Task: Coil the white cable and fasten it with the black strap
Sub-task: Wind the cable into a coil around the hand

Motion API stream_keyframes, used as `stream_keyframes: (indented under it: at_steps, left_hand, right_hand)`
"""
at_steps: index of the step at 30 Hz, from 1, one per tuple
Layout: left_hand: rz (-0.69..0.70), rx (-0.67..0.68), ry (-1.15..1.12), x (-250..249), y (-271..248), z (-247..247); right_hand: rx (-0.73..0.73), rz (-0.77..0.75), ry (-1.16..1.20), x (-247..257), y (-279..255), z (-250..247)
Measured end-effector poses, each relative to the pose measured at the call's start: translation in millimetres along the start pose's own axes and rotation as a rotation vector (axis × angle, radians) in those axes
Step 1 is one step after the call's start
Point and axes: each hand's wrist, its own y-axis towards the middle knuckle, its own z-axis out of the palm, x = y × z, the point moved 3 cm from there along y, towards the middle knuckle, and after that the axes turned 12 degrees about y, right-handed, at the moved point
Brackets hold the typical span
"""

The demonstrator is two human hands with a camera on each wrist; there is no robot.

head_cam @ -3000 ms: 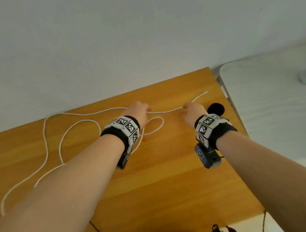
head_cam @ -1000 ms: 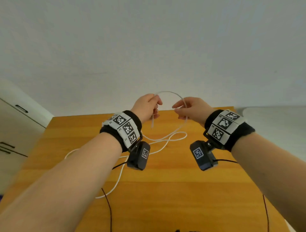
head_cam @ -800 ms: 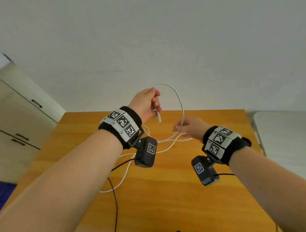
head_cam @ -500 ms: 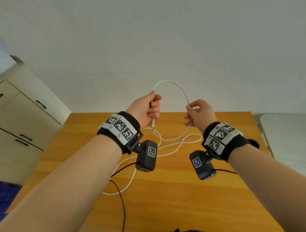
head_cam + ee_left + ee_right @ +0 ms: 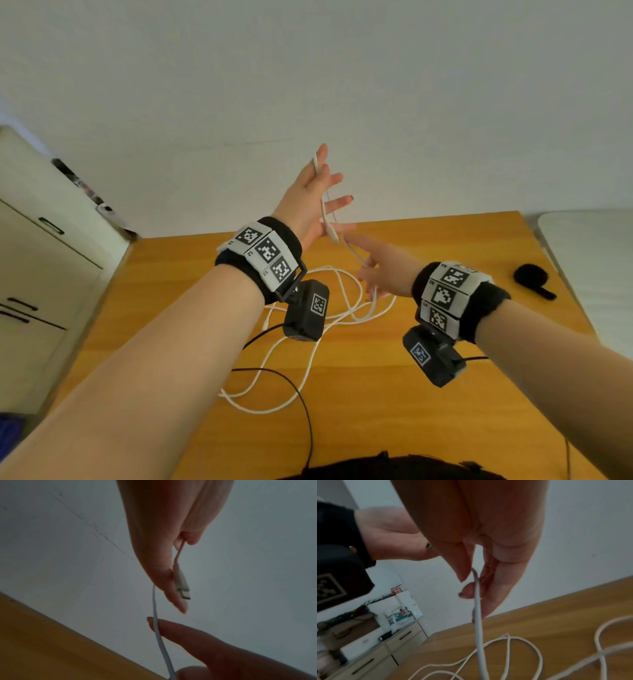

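The left hand (image 5: 313,202) was raised above the far edge of the table (image 5: 428,411) with its fingers spread and nearly straight, the cable (image 5: 310,363) running down across the palm; the left wrist view showed the plug end (image 5: 181,584) pinched between two of those fingers. The right hand (image 5: 380,274) pinched the cable just below, thumb against fingertip, the other fingers loosely extended. The rest of the cable lay in loose, overlapping loops on the middle of the table. It looked thin, light, limp and smooth, likely to slip or spring out of a coil unless each turn was pinned; the plug end seemed the best anchor, with the free hand feeding slack. The strap (image 5: 531,279) lay untouched near the table's far right corner, soft and dark. No brand or readable writing showed; the wristbands (image 5: 263,253) carried only black-and-white square markers
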Motion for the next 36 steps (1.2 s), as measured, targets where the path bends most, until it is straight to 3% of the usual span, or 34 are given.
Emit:
stream_keyframes:
  at_steps: [5,7,11,14,19,23,25,28,32,36]
  left_hand:
    - [0.034,-0.024,-0.098,-1,8,-13]
    - [0.075,-0.053,-0.003,-3,10,-17]
    - [0.126,-0.092,0.207,-4,16,-28]
    - [0.203,-0.106,0.429,-3,14,-31]
    - [0.297,-0.049,0.764,8,17,-30]
    - [0.192,0.076,0.779,20,9,-23]
    - [0.125,0.122,0.788,28,8,-22]
    - [0.143,0.150,0.899,33,8,-21]
    - [0.118,0.105,0.847,34,11,-22]
    - [0.108,0.025,0.697,28,13,-33]
  right_hand:
    - [0.009,-0.009,0.148,-1,-2,11]
    - [0.043,0.039,0.249,-3,-3,15]
    - [0.108,0.096,0.175,-6,-8,20]
    - [0.003,0.022,0.120,0,-6,16]
    - [-0.138,-0.157,-0.200,27,-5,10]
    - [-0.356,-0.267,-0.118,41,0,-7]
    - [-0.413,-0.304,-0.052,44,3,-14]
    - [-0.453,-0.343,0.057,45,8,-22]
    - [-0.365,-0.276,0.093,42,15,-31]
    - [-0.042,0.011,-0.055,20,13,-27]
